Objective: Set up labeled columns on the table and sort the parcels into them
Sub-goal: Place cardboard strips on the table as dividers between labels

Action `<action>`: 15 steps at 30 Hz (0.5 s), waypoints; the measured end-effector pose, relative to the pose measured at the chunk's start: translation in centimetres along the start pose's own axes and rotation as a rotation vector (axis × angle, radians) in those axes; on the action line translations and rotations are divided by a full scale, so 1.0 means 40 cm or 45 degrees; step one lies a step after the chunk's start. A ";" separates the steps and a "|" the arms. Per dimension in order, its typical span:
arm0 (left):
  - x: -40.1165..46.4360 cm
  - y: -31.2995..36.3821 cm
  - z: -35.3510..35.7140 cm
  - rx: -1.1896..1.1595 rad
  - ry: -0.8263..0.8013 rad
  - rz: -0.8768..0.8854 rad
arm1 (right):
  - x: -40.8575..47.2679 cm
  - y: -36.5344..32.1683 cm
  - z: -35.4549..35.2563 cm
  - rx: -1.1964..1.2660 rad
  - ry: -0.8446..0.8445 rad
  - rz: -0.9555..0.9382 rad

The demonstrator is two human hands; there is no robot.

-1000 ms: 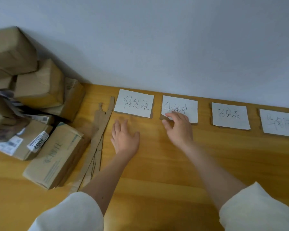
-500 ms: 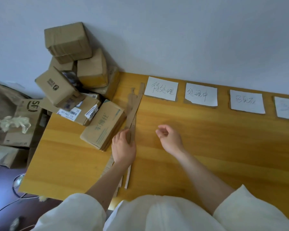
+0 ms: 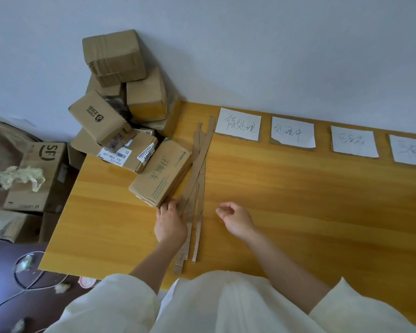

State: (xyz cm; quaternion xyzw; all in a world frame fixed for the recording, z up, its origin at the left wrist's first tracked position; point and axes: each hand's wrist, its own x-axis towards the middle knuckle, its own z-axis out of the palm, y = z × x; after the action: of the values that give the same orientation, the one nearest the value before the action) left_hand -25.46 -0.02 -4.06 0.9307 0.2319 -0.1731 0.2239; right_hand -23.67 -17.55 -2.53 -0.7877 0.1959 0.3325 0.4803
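Left hand (image 3: 170, 225): palm down on the counter (image 3: 298, 203), fingers extended flat, not grasping; fingertips touch the near corner of the green-printed parcel (image 3: 161, 173) and the left edge of the cardboard strips (image 3: 197, 179).
Right hand (image 3: 237, 218): just right of the strips, fingers loosely curled, holding nothing.
Strips: a loose bundle running near to far, its far ends just left of the first label card (image 3: 238, 124).
Label cards: four white cards in a row along the far edge by the wall; second card (image 3: 293, 135), third card (image 3: 354, 141), fourth card (image 3: 411, 151) blurred, cut by the right frame edge.
Parcel pile (image 3: 120, 97): stacked in the far-left corner against the wall, crowding the strips from the left.
Off the counter, left: an SF box (image 3: 41, 174) with crumpled plastic (image 3: 22, 176) on it.
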 end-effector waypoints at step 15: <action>-0.019 -0.018 -0.056 -0.533 -0.110 0.179 | 0.019 -0.100 0.132 0.257 0.031 0.073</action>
State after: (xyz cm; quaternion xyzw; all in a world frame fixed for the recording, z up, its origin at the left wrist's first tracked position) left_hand -25.97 1.40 -2.09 0.8695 0.1874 -0.1450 0.4334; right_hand -22.40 -11.03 -2.25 -0.7335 0.2566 0.3149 0.5449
